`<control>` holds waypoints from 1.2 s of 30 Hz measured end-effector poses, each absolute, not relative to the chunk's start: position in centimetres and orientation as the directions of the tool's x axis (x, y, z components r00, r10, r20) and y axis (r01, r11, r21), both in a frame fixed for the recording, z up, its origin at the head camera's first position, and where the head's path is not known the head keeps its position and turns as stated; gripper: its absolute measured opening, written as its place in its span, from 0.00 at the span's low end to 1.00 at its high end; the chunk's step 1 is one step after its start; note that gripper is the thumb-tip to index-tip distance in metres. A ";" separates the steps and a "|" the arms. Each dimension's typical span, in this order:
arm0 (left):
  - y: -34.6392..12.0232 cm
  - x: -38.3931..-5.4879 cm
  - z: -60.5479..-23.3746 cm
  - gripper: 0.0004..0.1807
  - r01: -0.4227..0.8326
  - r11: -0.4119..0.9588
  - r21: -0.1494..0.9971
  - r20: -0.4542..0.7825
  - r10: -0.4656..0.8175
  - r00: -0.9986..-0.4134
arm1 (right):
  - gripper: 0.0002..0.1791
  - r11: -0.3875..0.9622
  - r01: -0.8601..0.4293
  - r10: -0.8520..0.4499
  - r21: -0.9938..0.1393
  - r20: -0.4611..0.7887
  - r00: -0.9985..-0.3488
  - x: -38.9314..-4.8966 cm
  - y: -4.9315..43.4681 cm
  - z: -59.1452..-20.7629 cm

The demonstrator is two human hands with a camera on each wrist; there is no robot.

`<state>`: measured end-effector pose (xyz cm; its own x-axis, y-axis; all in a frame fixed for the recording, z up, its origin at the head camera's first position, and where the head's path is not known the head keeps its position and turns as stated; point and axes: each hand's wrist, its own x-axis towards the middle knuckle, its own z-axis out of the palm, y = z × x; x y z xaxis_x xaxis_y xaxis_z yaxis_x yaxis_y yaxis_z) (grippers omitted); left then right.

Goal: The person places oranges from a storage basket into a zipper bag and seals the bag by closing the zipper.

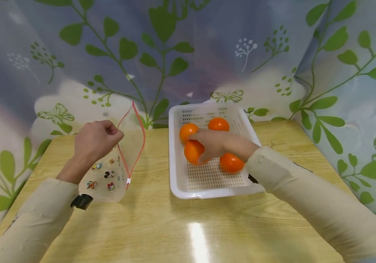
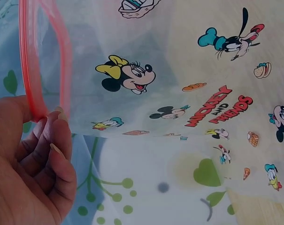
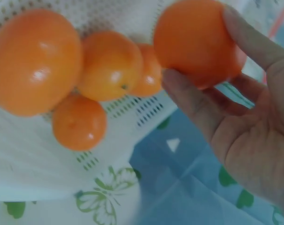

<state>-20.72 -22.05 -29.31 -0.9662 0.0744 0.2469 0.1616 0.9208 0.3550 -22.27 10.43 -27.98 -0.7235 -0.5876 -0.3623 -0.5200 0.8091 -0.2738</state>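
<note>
My left hand (image 1: 96,141) pinches the red-edged mouth of a clear zip bag (image 1: 104,193) printed with cartoon characters. The bag stands upright on the left of the table, its mouth spread apart and facing right. In the left wrist view, thumb and fingertips meet at the lower end of the red zip strip (image 2: 31,70). Over the white basket, my right hand (image 1: 213,143) grips an orange (image 3: 198,42) between thumb and fingers. Other oranges lie in the basket, among them a large one (image 3: 36,63) and a smaller one (image 3: 80,123).
The white perforated basket (image 1: 173,164) stands right of the bag on a wooden table (image 1: 148,226). A patterned curtain (image 1: 207,80) with green leaves hangs behind the table and along both sides. A white slider (image 1: 128,180) sits on the bag's zip.
</note>
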 end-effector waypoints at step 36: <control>-20.5 -21.2 -27.7 0.12 0.203 0.811 0.548 0.210 0.101 -0.972 | 0.43 0.448 -0.458 -0.515 -0.768 0.197 -0.834 -21.2 1.4 -26.3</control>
